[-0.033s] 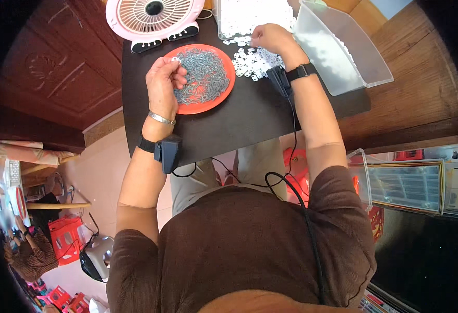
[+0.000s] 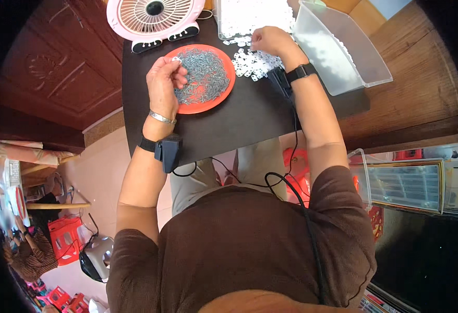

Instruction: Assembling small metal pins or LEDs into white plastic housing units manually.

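Observation:
My left hand point(image 2: 162, 82) is over the left rim of an orange-red round plate point(image 2: 191, 108), pinching a small white plastic piece point(image 2: 177, 60) between thumb and forefinger. Heaped on the plate are many thin grey metal pins or screws point(image 2: 202, 73), too small to tell which. My right hand point(image 2: 274, 41) is at the far side of a loose pile of small white plastic pieces with holes point(image 2: 251, 63). Its fingers are closed together there, and whatever is between them is hidden. Each wrist wears a strap with a black box.
On the dark table point(image 2: 229, 128) a pink fan point(image 2: 155, 26) stands far left. A clear bin of white pieces point(image 2: 255, 18) is at the back, a translucent bin point(image 2: 344, 49) at the right. Black cables point(image 2: 291, 180) hang before me. A person point(image 2: 33, 245) sits far left.
My right hand has shifted very slightly toward me. My left hand keeps its pinch and its place over the plate.

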Demonstrator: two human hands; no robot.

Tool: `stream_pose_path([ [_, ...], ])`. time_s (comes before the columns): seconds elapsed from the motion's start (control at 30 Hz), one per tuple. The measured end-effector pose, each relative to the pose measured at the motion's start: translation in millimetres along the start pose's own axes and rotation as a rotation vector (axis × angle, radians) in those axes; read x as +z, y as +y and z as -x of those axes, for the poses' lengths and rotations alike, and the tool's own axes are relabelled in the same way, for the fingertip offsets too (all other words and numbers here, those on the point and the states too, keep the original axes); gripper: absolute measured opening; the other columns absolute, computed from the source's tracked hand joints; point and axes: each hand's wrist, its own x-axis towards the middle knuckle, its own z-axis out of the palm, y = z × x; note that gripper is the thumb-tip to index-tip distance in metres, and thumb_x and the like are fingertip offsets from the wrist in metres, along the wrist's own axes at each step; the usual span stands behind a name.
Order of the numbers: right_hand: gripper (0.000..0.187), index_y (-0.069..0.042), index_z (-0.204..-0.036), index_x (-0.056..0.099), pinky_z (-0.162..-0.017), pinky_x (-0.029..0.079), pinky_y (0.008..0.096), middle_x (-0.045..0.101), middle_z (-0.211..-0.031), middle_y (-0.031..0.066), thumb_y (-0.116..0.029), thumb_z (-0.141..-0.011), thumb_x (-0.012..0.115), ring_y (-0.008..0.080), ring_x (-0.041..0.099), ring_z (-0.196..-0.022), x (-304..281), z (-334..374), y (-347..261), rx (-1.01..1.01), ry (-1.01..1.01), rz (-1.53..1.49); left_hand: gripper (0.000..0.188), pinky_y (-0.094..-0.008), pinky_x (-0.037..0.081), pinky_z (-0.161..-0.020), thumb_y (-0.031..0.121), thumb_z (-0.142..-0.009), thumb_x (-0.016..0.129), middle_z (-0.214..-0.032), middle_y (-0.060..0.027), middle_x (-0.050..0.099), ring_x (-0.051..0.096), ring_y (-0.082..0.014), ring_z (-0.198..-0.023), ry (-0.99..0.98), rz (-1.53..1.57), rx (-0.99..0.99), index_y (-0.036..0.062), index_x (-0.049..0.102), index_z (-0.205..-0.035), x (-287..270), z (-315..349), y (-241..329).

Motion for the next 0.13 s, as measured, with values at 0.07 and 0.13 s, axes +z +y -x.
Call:
stream_pose_path([
  [0.07,0.027,-0.014,-0.083,0.068,-0.071,0.048,0.0353,0.066,-0.080,0.0074,-0.032,-0.064,0.071,0.0246,0.063,-0.080,-7,12,-8,-0.020,-0.060,0.018,0.007,-0.0187,0.036,-0.043,0.008,-0.084,0.051,-0.062,-0.0043,0.058,0.049,-0.0081,-0.046,-0.001,-0.005,0.006,0.0067,0.053,-0.077,-1,1,1],
  [0.13,0.027,-0.014,-0.083,0.068,-0.071,0.048,0.0355,0.066,-0.081,0.0075,-0.033,-0.063,0.072,0.0247,0.062,-0.081,-14,19,-16,-0.043,-0.120,0.038,0.007,-0.0188,0.036,-0.042,0.008,-0.083,0.051,-0.062,-0.0042,0.058,0.049,-0.0081,-0.046,0.001,-0.009,0.015,0.0067,0.053,-0.077,-3,3,2],
])
